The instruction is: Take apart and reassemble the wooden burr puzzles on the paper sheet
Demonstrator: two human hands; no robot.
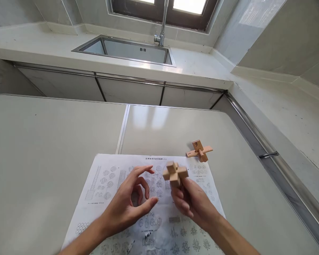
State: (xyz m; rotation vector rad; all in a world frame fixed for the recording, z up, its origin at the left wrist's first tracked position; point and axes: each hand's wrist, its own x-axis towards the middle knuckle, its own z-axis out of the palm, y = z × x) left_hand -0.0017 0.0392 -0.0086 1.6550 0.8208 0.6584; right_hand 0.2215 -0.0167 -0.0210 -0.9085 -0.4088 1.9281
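My right hand (188,200) grips a wooden burr puzzle (174,173) made of crossed square sticks, holding it raised over a printed sheet. To its left is my left hand (135,194), empty, with thumb and fingers curved apart toward the puzzle but not touching it. The instruction sheet (111,212) lies under both hands and carries rows of small puzzle diagrams. At the sheet's top right edge rests a second wooden puzzle (199,151), with flat crossed pieces and dark marks on them.
The pale table (42,148) has a seam (123,129) running across it. Beyond it stands a counter (196,63) with a steel-rimmed sink (127,47) and a tap (162,35). Another counter (287,109) runs along the right.
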